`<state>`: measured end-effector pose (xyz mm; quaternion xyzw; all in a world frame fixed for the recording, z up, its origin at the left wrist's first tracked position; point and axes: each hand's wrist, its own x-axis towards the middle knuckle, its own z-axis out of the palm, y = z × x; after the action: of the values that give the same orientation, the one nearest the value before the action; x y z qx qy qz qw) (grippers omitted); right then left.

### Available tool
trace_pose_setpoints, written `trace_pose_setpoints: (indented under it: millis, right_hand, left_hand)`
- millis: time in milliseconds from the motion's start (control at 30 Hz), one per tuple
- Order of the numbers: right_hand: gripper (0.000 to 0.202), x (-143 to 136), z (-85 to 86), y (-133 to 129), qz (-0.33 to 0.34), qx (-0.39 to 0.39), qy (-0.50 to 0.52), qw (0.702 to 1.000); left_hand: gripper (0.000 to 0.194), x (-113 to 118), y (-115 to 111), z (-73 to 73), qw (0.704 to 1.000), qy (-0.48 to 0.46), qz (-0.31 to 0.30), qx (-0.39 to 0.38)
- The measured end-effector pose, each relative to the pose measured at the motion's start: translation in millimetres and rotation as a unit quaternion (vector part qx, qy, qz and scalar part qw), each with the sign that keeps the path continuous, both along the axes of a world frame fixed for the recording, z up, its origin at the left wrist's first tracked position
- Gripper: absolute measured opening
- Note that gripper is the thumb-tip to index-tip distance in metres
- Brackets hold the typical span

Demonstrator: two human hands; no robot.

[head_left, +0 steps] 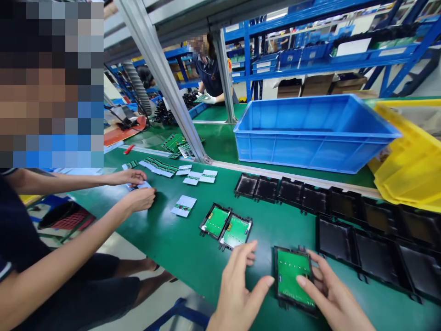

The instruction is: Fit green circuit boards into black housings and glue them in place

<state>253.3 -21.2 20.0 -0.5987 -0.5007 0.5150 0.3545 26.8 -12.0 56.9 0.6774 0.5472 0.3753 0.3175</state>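
A black plastic case with a green circuit board (292, 273) in it lies on the green worktop in front of me. My right hand (332, 292) grips its right side, thumb over the board and fingers along the outer edge. On the other side, my left hand (241, 287) is open, its thumb tip close to the case's left wall; I cannot tell if they touch. Just beyond my left fingers sit two more black cases with green boards, a nearer one (236, 230) and a farther one (216, 220), side by side.
Rows of black case shells (336, 236) line the right side. Behind them stand a blue bin (317, 147) and a yellow bin (403, 170). A metal post (168, 82) rises at the back. Pale-backed board pieces (184, 205) lie leftward, near a co-worker's hands (141, 197).
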Motion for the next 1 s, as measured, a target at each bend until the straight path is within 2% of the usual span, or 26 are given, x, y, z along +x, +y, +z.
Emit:
trace_pose_setpoints:
  millis: [33,100,167,233,300,400,467,533,667,1000]
  right_hand:
    - [0.087,1,-1.2,3,-0.010,-0.013,0.000,1.000]
    - [0.094,3,-1.4,8,-0.011,-0.017,-0.014,1.000]
    - [0.091,3,1.2,13,0.020,0.015,-0.078,0.997]
    - [0.082,3,5.8,16,0.057,0.094,-0.190,0.976]
    - [0.072,1,11.4,18,0.081,0.214,-0.312,0.922]
    - [0.067,-6,20.6,20,0.098,0.372,-0.451,0.806]
    - [0.072,-12,25.9,22,0.113,0.418,-0.501,0.749]
    - [0.075,-20,29.0,24,0.118,0.429,-0.528,0.724]
    - [0.078,-34,27.9,29,0.076,0.416,-0.556,0.716]
    - [0.081,-56,23.7,34,0.045,0.362,-0.556,0.747]
  left_hand:
    - [0.055,-12,6,4.8,0.999,0.038,0.025,0.031]
    - [0.069,-38,19,12.8,0.990,0.110,0.070,0.054]
    - [0.093,-63,34,17.2,0.984,0.154,0.084,0.021]
    - [0.114,-83,48,18.2,0.982,0.176,0.066,-0.028]
    - [0.127,-97,59,17.4,0.980,0.188,0.023,-0.060]
    - [0.135,-107,72,16.4,0.975,0.200,-0.046,-0.090]
    - [0.138,-108,77,16.6,0.970,0.209,-0.070,-0.100]
    - [0.140,-107,82,17.0,0.967,0.220,-0.083,-0.100]
    - [0.142,-100,84,17.7,0.963,0.245,-0.061,-0.092]
    - [0.137,-80,71,15.5,0.971,0.230,-0.033,-0.064]
